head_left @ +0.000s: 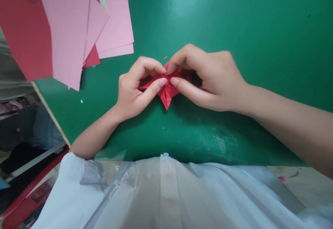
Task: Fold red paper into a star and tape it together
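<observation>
Head camera, looking down: a small folded red paper (167,95) with pointed corners is held at a green tabletop (273,49), in front of a pale shirt (169,194). The left hand (134,92) pinches its middle between thumb and index finger; the right hand (215,80) pinches just beside, fingertips near the left's. Pink sheets (70,24) overlap a red sheet (28,38) at upper left.

folded paper (166,99) bright red; tabletop (265,49) green, whitish smudges (220,143); sheets (69,28) plain pink; shirt (208,194) pale blue
</observation>
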The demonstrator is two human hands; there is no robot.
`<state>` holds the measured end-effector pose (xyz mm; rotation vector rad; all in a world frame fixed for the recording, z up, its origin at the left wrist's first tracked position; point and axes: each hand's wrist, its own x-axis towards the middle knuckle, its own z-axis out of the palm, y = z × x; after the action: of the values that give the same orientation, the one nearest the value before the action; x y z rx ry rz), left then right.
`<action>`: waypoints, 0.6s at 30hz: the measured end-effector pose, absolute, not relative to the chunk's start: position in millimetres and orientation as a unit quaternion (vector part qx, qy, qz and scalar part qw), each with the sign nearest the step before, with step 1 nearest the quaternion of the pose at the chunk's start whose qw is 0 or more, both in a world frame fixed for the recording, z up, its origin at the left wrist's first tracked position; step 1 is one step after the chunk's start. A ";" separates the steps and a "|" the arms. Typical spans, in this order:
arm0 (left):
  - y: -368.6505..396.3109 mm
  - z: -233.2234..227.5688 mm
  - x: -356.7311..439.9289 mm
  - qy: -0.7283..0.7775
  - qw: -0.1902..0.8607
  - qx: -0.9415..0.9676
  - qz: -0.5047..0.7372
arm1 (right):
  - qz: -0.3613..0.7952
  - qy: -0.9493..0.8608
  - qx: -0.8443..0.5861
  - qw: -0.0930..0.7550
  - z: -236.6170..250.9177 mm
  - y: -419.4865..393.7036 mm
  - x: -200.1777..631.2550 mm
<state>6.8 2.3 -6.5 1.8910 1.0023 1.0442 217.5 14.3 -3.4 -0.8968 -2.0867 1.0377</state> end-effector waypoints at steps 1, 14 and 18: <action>2.3 -6.8 7.0 0.391 0.372 0.737 0.407 | 0.394 -0.793 -0.341 0.316 -3.1 14.3 217.4; -0.7 -7.4 6.3 0.406 0.410 0.719 0.388 | 0.390 -0.794 -0.347 0.311 -3.1 14.0 218.2; -0.2 -9.1 6.2 0.409 0.405 0.716 0.395 | 0.389 -0.794 -0.350 0.308 -3.3 13.7 218.7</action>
<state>6.2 -0.2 -9.1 1.8072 1.0330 0.9963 218.7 13.7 -3.3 -0.9243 -2.0999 1.0288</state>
